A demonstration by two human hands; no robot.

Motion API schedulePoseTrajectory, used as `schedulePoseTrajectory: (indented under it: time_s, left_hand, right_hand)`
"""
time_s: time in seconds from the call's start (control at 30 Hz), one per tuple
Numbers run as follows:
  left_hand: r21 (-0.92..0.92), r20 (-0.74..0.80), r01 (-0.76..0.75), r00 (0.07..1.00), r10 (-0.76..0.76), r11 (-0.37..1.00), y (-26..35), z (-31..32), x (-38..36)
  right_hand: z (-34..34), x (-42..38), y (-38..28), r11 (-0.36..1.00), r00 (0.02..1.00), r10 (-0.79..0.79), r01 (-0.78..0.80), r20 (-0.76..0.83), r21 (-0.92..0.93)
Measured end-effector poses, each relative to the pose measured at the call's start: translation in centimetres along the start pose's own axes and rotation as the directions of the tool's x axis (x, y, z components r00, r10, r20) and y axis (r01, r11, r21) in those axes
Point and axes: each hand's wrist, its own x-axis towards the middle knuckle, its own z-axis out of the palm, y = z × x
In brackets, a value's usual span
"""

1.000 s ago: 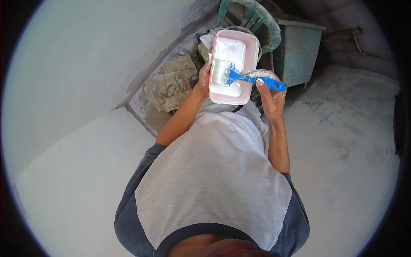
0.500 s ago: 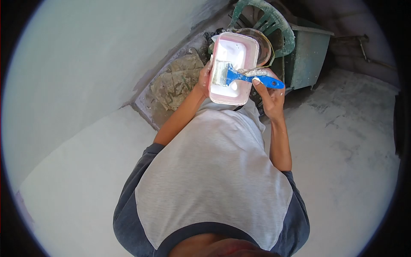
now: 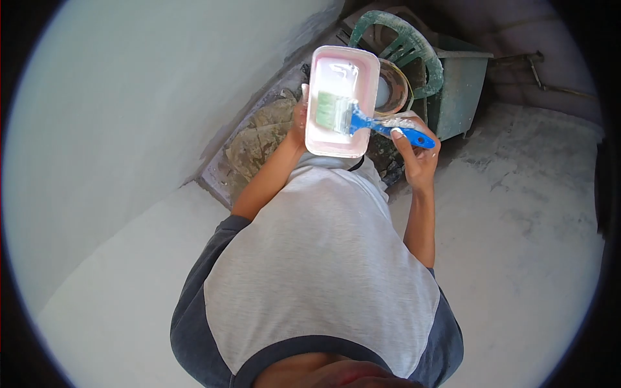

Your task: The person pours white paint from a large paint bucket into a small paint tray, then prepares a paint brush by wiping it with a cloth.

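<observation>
My left hand (image 3: pixel 299 121) grips a pale pink rectangular tub (image 3: pixel 372 81) from its left side, the fingers partly hidden behind it. White paint (image 3: pixel 337 81) covers the inside of the tub. In my right hand (image 3: pixel 417 152) is a paintbrush (image 3: pixel 359 120) with a blue handle, the thumb lying on top of the handle. White paint is smeared along that handle and on the fingers. The brush's wide, greenish-looking bristles point left over the tub, and its ferrule overlaps the tub's right part in this view.
Beyond the tub stand a paint-splashed green plastic chair (image 3: pixel 414 45), a round bucket (image 3: pixel 402 87) and a grey-green bin (image 3: pixel 462 90). A crumpled, stained sack or cloth (image 3: pixel 255 139) lies by the left wall (image 3: pixel 142 97). Pipes (image 3: pixel 537 71) run along the dark wall at right.
The tub has shifted a little left. The brush has swung so its handle slopes down to the right, and its bristles now show greenish and more plainly. Both hands keep their hold.
</observation>
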Motion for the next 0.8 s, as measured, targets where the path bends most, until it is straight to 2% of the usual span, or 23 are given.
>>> schedulePoseTrajectory:
  time_s: [0.1, 0.23, 0.3, 0.33, 0.4, 0.47, 0.53, 0.57, 0.6, 0.63, 0.67, 0.73, 0.77, 0.8]
  left_hand:
    - [0.208, -0.047, -0.049, 0.997, 0.06, 0.977, 1.1, -1.4, -0.6]
    - [0.187, -0.128, 0.013, 0.992, 0.011, 0.982, 3.2, -2.1, -1.9]
    - [0.376, -0.201, 0.02, 0.978, 0.06, 0.926, 3.6, -4.2, -1.9]
    - [0.378, -0.202, 0.025, 0.978, 0.056, 0.926, 3.6, -4.2, -1.8]
    - [0.214, -0.175, 0.022, 0.984, 0.016, 0.977, 3.8, -3.3, -1.9]
    - [0.212, -0.17, 0.029, 0.985, 0.007, 0.977, 5.1, -2.7, -2.5]
    - [0.215, -0.165, 0.034, 0.986, 0.002, 0.976, 6.0, -1.9, -3.0]
    - [0.138, -0.037, 0.006, 0.999, -0.001, 0.99, 6.6, -1.6, -3.2]
    - [0.057, 0.09, -0.012, 0.996, 0.007, 0.998, 7.1, -1.1, -3.2]
    - [-0.005, 0.117, -0.026, 0.993, 0.026, 1.0, 7.4, -0.6, -2.9]
    - [-0.01, 0.121, -0.026, 0.992, 0.027, 1.0, 8.0, -0.2, -3.3]
    - [-0.075, 0.233, -0.027, 0.971, 0.044, 0.997, 8.6, 0.1, -3.4]
    - [-0.07, 0.234, -0.025, 0.971, 0.041, 0.997, 8.2, 0.0, -3.3]
    - [-0.011, 0.198, -0.041, 0.979, 0.043, 0.999, 8.4, 0.0, -3.4]
  right_hand:
    - [2.2, 0.4, 0.4, 0.999, 1.0, 0.006, -0.005, -0.018, 0.051]
    - [5.1, 0.5, 0.7, 0.985, 0.995, 0.073, -0.061, -0.072, 0.16]
    - [6.1, 0.7, 0.7, 0.983, 0.995, 0.08, -0.07, -0.055, 0.171]
    - [6.2, 0.7, 0.8, 0.98, 0.996, 0.087, -0.079, -0.036, 0.18]
    - [6.7, 0.8, 0.8, 0.98, 0.995, 0.091, -0.083, -0.035, 0.179]
    - [8.0, 1.0, 0.7, 0.981, 0.995, 0.097, -0.089, -0.034, 0.173]
    - [8.8, 1.3, 0.2, 0.995, 0.994, 0.034, -0.023, -0.108, 0.097]
    - [9.4, 1.6, -0.1, 0.995, 0.993, 0.032, -0.022, -0.111, 0.096]
    - [9.8, 1.9, -0.5, 0.999, 0.982, -0.039, 0.045, -0.184, 0.03]
    - [10.3, 2.1, -0.8, 0.993, 0.962, -0.113, 0.106, -0.25, -0.042]
    - [11.2, 2.3, -1.1, 0.993, 0.962, -0.115, 0.106, -0.249, -0.049]
    - [12.0, 2.8, -1.2, 0.894, 0.883, -0.385, 0.285, -0.268, -0.345]
    - [11.9, 2.8, -1.4, 0.894, 0.881, -0.388, 0.288, -0.271, -0.343]
    - [12.6, 3.1, -1.7, 0.851, 0.85, -0.449, 0.312, -0.276, -0.423]
